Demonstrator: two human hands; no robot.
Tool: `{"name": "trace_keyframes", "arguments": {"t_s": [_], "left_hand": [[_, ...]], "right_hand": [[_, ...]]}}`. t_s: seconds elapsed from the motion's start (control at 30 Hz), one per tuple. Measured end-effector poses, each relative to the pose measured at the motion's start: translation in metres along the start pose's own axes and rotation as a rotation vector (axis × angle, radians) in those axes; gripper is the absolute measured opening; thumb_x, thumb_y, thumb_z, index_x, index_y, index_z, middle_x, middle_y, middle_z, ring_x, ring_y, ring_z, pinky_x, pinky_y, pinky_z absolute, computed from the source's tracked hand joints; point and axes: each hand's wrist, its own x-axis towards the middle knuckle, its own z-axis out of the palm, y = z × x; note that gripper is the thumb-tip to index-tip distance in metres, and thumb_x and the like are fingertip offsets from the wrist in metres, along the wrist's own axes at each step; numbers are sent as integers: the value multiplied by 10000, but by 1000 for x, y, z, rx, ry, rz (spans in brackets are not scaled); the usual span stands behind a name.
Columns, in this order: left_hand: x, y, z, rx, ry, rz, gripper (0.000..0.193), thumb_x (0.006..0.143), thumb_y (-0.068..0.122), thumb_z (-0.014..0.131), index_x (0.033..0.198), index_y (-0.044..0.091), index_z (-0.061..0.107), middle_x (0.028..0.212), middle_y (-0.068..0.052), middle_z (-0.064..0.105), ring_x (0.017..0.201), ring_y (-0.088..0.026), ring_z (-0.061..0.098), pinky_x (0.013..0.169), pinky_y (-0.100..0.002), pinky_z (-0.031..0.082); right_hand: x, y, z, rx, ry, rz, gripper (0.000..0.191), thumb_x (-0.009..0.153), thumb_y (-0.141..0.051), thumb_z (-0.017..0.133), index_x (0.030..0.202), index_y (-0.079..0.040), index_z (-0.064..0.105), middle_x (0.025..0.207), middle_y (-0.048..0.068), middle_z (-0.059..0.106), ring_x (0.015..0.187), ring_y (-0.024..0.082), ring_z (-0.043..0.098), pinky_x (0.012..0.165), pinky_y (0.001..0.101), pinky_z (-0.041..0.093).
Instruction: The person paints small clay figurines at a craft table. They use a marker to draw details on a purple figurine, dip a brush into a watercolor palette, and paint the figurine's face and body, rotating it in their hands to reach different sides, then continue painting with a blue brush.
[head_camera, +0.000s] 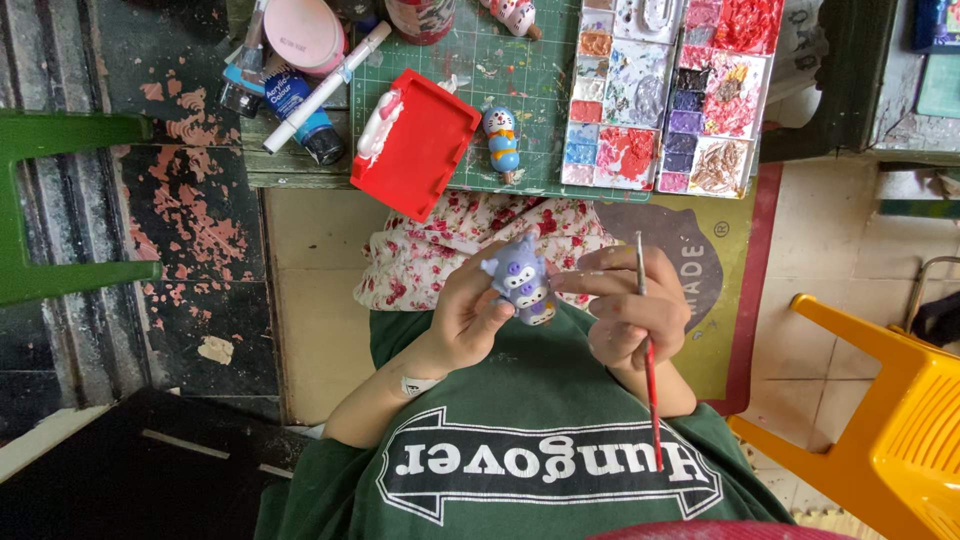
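My left hand (462, 318) holds a small purple and white cat-like figurine (521, 281) above my lap. My right hand (628, 305) grips a thin red-handled paintbrush (648, 350), its fingers close against the figurine's right side and its handle pointing back toward my chest. On the green cutting mat (470, 90) ahead lie a blue and white painted figurine (502, 140) and a red tray (415, 142) with white paint on its edge. A paint palette (665, 95) with many filled wells sits to the right of them.
A white marker (325, 88), a blue paint tube (300, 112) and a pink lidded pot (303, 32) lie at the table's left. A green chair (60, 205) stands far left, a yellow plastic chair (890, 420) at right. Floral cloth (450, 245) covers my lap.
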Motion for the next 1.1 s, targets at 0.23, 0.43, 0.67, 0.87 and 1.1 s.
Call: {"name": "trace_keyframes", "arguments": {"t_s": [0.23,0.43,0.67,0.87,1.1], "left_hand": [[1,0,-1,-2,-25,-29,516,1103,477,562,1221,-16,657,1245,-145,667,1082,-239,678,1000,-331,525],[1,1,0,-7,-5,-14,577,1101,493,553,1290,-50,603,1338,-191,628,1221,-292,657,1088,-367,500],[-3,-3,0,-12,-29,-31,577,1099,507,539,1253,-41,634,1299,-165,661,1172,-272,667,1065,-357,504],[-6,-7,0,13,-20,-10,562,1108,500,545,1246,-37,636,1313,-172,647,1215,-261,666,1083,-359,517],[-10,-8,0,-31,10,-55,579,1094,420,610,1432,-44,535,1327,-151,683,1201,-245,697,1087,-353,536]], "right_hand": [[4,-1,-1,-10,-33,-85,570,1159,-425,307,707,-104,438,844,123,772,820,267,679,720,322,536],[1,7,-5,-7,-40,-166,522,1162,-419,334,784,-85,467,838,106,772,808,258,671,726,326,544],[-1,3,-6,-46,-37,-66,682,1152,-444,263,565,-130,409,769,116,765,754,263,657,672,335,518],[-5,5,-5,-15,-40,-149,560,1153,-433,301,709,-116,426,800,129,766,761,266,660,676,331,518],[-18,38,4,390,326,-153,378,1133,-369,368,910,-84,477,683,125,691,605,195,680,576,318,558]]}}
